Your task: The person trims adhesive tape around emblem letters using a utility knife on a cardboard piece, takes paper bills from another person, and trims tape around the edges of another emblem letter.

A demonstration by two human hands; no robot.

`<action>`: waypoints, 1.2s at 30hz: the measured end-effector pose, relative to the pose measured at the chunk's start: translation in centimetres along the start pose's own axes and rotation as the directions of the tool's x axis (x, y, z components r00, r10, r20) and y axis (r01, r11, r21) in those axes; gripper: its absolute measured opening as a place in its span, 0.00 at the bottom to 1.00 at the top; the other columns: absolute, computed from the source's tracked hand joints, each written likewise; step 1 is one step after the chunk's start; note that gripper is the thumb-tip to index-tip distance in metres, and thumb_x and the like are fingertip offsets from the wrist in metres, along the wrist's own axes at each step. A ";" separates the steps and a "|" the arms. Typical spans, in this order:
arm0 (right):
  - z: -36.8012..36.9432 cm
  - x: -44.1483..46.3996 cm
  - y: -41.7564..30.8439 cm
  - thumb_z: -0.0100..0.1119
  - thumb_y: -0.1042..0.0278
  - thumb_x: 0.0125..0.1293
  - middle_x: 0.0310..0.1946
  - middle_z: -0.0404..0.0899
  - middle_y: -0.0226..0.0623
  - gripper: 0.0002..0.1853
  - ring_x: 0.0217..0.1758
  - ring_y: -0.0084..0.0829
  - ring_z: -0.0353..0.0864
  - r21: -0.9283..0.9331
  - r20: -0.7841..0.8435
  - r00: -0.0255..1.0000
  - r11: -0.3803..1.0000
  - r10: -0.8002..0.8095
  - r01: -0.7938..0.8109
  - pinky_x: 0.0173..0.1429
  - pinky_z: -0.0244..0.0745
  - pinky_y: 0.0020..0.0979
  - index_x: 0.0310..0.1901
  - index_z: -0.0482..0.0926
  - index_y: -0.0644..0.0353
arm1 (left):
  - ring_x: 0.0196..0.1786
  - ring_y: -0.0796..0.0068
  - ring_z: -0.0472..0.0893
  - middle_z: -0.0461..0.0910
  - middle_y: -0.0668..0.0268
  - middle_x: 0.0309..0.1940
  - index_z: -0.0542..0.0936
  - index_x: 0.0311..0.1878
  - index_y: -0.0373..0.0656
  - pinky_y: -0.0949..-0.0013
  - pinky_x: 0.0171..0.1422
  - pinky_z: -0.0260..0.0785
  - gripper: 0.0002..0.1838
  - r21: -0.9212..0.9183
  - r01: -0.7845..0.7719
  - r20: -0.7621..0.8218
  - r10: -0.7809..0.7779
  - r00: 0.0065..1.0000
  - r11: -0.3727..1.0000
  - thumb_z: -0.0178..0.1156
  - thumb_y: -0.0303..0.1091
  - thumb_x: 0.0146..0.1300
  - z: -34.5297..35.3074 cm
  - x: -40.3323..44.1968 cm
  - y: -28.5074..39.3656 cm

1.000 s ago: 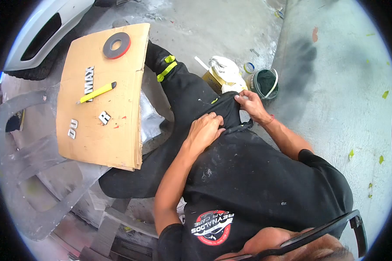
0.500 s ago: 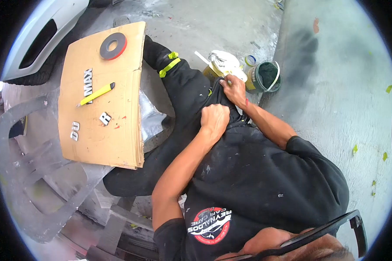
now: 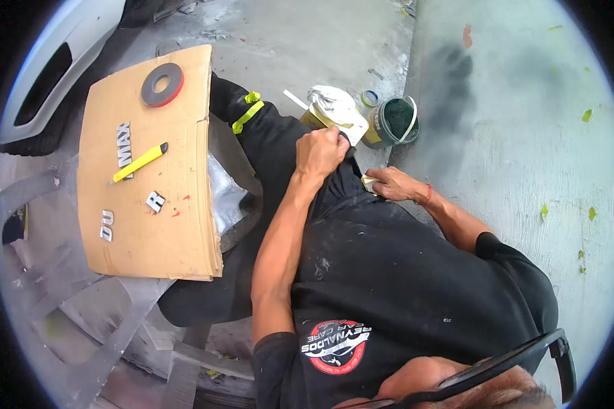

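Observation:
My left hand is closed on the black cloth of the clothing near my waist and pulls it up. To its right, my right hand pinches a small cream-white item at the edge of that cloth; its shape is mostly hidden by the fingers. Further left lies a cardboard sheet. On it are a roll of black and red tape, a yellow cutter, and silver letters reading MAX, R and DU.
Beyond my hands stand a dark green bucket with a white handle and a yellow container topped by white cloth. A grey plastic chair is under the cardboard. A white vehicle part is at upper left.
My left hand has moved up and stays closed on the cloth. My right hand has let go of the cloth's upper part and moved lower right, now with a cream-white item. The view has shifted slightly.

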State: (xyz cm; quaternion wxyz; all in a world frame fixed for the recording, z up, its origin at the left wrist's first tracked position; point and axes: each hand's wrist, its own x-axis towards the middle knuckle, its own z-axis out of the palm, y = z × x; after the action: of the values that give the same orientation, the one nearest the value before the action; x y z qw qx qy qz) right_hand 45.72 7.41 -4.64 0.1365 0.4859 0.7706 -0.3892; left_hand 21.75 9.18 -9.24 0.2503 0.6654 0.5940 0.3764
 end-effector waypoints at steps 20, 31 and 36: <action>7.1 7.1 6.9 0.69 0.57 0.61 0.36 0.87 0.49 0.12 0.42 0.57 0.86 -0.387 -0.354 0.842 0.884 -0.406 0.263 0.45 0.80 0.51 0.41 0.85 0.54 | 0.27 0.45 0.87 0.83 0.47 0.22 0.84 0.30 0.38 0.48 0.32 0.81 0.09 0.016 -0.366 0.087 0.364 0.927 0.930 0.63 0.34 0.60 1.5 -1.2 4.4; 9.2 7.6 3.6 0.61 0.59 0.66 0.38 0.86 0.49 0.11 0.44 0.55 0.86 -0.065 -0.539 0.822 0.981 -0.187 0.181 0.47 0.79 0.54 0.42 0.84 0.55 | 0.28 0.45 0.87 0.84 0.49 0.22 0.84 0.31 0.40 0.47 0.33 0.80 0.10 0.088 -0.394 0.231 0.366 0.901 0.915 0.64 0.37 0.62 1.7 -1.7 4.7; 17.2 15.7 12.8 0.56 0.62 0.69 0.38 0.85 0.47 0.11 0.49 0.53 0.86 0.262 -0.517 0.756 0.767 -0.402 0.586 0.49 0.80 0.53 0.45 0.83 0.57 | 0.29 0.44 0.87 0.84 0.49 0.24 0.83 0.30 0.39 0.47 0.34 0.80 0.11 0.137 -0.401 0.274 0.354 0.894 0.906 0.64 0.37 0.61 1.1 -1.8 5.8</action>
State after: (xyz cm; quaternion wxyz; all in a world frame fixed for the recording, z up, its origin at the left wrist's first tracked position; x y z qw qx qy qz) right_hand 46.11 7.80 -31.20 -0.2524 0.3500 0.7842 -0.4459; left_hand 26.11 6.61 -5.71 0.1783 0.8301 0.4509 0.2754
